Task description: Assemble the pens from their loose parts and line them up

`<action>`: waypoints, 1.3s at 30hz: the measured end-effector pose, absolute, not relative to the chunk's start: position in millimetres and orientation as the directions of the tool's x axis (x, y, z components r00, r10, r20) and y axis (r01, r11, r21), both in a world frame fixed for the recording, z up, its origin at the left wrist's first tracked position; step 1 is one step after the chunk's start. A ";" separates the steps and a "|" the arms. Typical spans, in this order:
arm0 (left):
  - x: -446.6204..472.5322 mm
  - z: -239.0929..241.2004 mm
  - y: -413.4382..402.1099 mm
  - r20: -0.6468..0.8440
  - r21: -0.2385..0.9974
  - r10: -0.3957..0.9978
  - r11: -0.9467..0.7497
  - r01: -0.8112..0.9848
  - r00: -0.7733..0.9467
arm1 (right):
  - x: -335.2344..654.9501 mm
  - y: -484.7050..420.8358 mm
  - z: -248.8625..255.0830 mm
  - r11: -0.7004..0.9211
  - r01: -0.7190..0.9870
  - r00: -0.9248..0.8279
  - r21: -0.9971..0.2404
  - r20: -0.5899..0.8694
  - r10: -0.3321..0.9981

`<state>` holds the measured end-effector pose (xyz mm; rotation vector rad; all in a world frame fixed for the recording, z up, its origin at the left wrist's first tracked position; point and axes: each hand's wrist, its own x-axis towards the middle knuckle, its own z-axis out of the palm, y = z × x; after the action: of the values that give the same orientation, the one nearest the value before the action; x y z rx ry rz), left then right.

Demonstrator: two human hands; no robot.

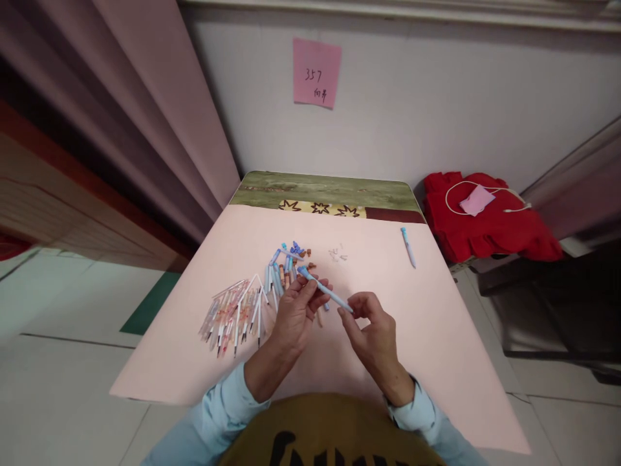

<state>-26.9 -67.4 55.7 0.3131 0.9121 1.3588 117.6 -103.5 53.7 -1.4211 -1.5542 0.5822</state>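
A light blue pen [327, 292] with a darker blue top slants between my two hands over the middle of the table. My left hand [298, 309] pinches its barrel near the top end. At the lower end, the thumb and fingers of my right hand [372, 330] close on the tip. Beyond my left hand lie blue and brown pen barrels [279, 275] with small blue caps [295, 248] and brown pieces [311, 265]. Left of that hand spreads a pile of clear and white pen parts and refills [235, 314].
A blue pen [408, 247] lies alone at the table's right side. Tiny clear pieces [337, 254] sit near the centre of the pink-covered table [436, 362]. Red cloth [490, 226] with a white cord is beyond the right edge; a curtain [179, 110] hangs left.
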 end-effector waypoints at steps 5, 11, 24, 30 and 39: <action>-26.5 55.2 -68.1 -0.387 0.677 0.921 0.248 -0.693 -0.048 | 118.1 -105.3 52.9 0.166 0.519 0.056 -0.839 0.227 0.972; -28.6 52.9 -70.3 -0.379 0.693 0.924 0.250 -0.677 -0.047 | 119.1 -107.1 49.8 0.189 0.569 0.035 -0.800 0.254 0.967; -24.0 49.0 -81.6 -0.454 0.715 0.891 0.367 -0.596 0.004 | 118.8 -118.7 40.0 0.374 0.723 -0.006 -0.580 0.537 0.844; -20.7 41.5 -88.1 -0.390 0.789 0.920 0.351 -0.504 0.032 | 123.4 -126.2 34.8 -0.009 0.237 -0.006 -0.971 -0.010 1.000; -17.4 37.4 -95.9 -0.360 0.834 0.930 0.357 -0.420 0.075 | 125.4 -131.5 28.8 -0.265 -0.087 -0.125 -0.960 -0.253 0.959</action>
<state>-17.4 -95.9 37.4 0.6154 1.0437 1.1143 125.4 -131.5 28.8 -1.2639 -1.0772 1.5335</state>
